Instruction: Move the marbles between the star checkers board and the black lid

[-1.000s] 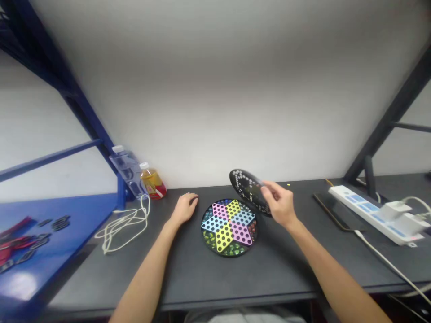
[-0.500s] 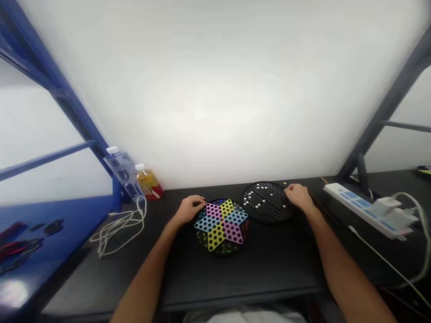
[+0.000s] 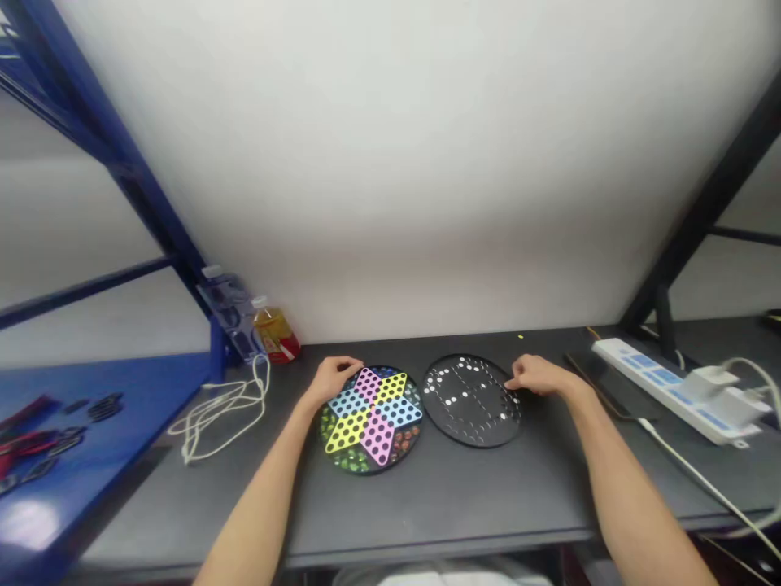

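A round black game board [image 3: 371, 417] with a star of pink, yellow and blue holed panels lies on the dark table [image 3: 427, 505], with coloured marbles in its rim pockets. My left hand [image 3: 333, 379] grips its far left edge, fingers curled over the rim. To its right lies a black round lid [image 3: 471, 399] dotted with white holes, flat on the table. My right hand [image 3: 540, 376] rests at the lid's right edge, fingers bent and touching the rim.
A coiled white cable [image 3: 220, 407] lies at the left, with an orange drink bottle [image 3: 274, 334] and a clear bottle [image 3: 229, 305] behind it. A white power strip [image 3: 671, 387] with plugs and a dark flat tablet [image 3: 601, 382] sit at the right. Blue shelving [image 3: 73, 439] stands left.
My right hand carried the black lid off the board and laid it flat on the table to the right. My left hand moved onto the board's edge, and the board sits further left.
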Demonstrator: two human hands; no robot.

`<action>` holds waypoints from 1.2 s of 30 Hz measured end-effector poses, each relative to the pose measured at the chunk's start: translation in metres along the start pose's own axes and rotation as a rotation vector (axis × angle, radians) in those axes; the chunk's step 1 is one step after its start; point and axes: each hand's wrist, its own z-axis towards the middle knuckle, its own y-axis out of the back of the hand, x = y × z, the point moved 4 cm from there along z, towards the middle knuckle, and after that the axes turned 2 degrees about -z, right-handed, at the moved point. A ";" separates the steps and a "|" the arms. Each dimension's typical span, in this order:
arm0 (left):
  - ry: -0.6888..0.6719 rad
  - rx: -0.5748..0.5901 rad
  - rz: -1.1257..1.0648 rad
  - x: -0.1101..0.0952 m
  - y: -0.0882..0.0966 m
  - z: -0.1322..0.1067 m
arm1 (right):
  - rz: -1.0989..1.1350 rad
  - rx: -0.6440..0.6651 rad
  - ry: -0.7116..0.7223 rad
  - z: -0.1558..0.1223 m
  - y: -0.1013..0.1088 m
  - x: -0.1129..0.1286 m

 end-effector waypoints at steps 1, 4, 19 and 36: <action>-0.002 -0.001 0.002 -0.001 0.000 0.000 | -0.019 -0.062 0.019 -0.001 0.004 0.004; 0.009 -0.015 -0.014 -0.003 -0.001 0.000 | -0.026 -0.374 0.096 -0.009 0.014 0.032; 0.152 -0.236 -0.424 0.010 0.007 -0.004 | -0.211 -0.163 0.550 -0.013 -0.067 0.214; 0.137 -0.210 -0.320 0.008 0.006 -0.002 | -0.047 -0.167 0.523 -0.001 -0.076 0.206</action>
